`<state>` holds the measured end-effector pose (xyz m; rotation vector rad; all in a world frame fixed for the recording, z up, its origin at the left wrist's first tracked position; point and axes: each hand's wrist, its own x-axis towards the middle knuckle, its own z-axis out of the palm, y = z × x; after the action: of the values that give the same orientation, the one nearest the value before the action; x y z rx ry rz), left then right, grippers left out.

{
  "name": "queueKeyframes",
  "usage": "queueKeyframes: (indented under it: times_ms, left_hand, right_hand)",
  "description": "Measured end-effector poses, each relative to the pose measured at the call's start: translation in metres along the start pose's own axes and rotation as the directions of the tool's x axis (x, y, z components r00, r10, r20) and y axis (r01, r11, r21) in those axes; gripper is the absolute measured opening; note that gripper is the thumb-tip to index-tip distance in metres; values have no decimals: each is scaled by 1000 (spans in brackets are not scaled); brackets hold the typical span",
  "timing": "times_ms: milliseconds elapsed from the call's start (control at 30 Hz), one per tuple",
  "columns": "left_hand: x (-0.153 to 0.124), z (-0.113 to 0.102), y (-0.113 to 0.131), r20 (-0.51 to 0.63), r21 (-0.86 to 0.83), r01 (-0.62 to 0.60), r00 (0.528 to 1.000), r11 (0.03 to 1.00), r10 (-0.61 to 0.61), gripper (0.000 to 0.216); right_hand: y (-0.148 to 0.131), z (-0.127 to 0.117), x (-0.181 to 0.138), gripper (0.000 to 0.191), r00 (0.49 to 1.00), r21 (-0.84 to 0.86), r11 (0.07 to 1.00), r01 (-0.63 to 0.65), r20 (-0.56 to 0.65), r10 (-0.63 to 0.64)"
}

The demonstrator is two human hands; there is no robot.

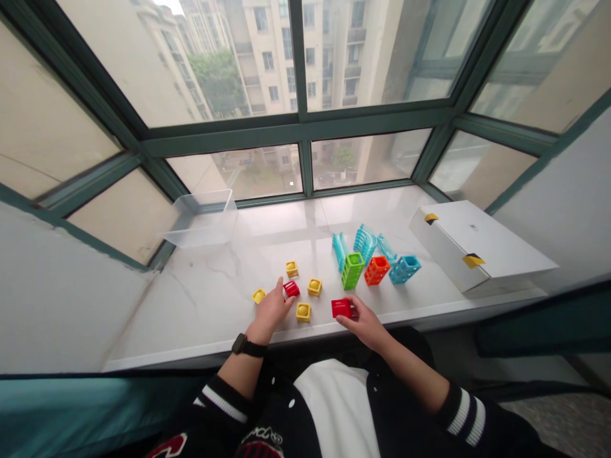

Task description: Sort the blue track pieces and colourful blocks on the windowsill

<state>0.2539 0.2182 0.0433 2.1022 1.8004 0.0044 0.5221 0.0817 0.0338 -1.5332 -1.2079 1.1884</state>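
Note:
My left hand (273,310) has its thumb and fingers around a small red block (291,289) on the white sill. Several yellow cube blocks with rounded bumps surround that hand: one yellow block (291,268) behind it, another (259,296) to its left, and two more, a yellow block (314,287) and a yellow block (303,312), to its right. Between the thumb and fingers of my right hand (363,321) is a larger red piece (340,308), close to the sill's front edge. The fingers partly cover its right side.
Beyond my right hand stand a green tower (352,271), an orange one (377,270) and a blue one (405,270). Turquoise slatted pieces (365,242) are behind them. A clear plastic bin (205,222) sits back left, a white box (482,245) at right. Windows enclose the sill (181,318).

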Motion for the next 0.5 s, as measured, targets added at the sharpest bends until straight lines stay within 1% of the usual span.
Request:
queueKeyframes:
  times_ms: [67, 167, 200, 267, 300, 367, 433, 500]
  left_hand:
    - [-10, -8, -10, -56, -79, -33, 998, 996, 28, 65]
    - [-16, -24, -34, -227, -185, -106, 972, 977, 62, 43]
    - [-14, -29, -44, -288, -203, -115, 956, 972, 53, 40]
    - [-4, -37, -67, -365, -222, -58, 930, 973, -28, 39]
    - [3, -40, -78, -378, -222, -9, 923, 975, -77, 41]
    - [21, -44, -99, -365, -188, 86, 919, 978, -151, 46]
    - [41, -44, -114, -324, -121, 151, 928, 981, -183, 51]
    - [60, -43, -121, -294, -92, 160, 939, 983, -180, 53]
  right_hand:
    - [10, 3, 6, 57, 1000, -72, 997, 22, -9, -23]
    - [21, 7, 17, 53, 997, -196, 977, 81, -3, -83]
    - [22, 9, 21, 52, 995, -253, 963, 97, 7, -99]
    - [22, 13, 30, 51, 994, -387, 915, 110, 34, -105]
    - [21, 16, 34, 52, 994, -456, 884, 106, 47, -95]
    - [18, 23, 42, 52, 996, -571, 816, 91, 65, -65]
    - [15, 28, 47, 54, 997, -645, 761, 70, 69, -34]
    - [11, 28, 48, 60, 998, -678, 733, 50, 63, -10]
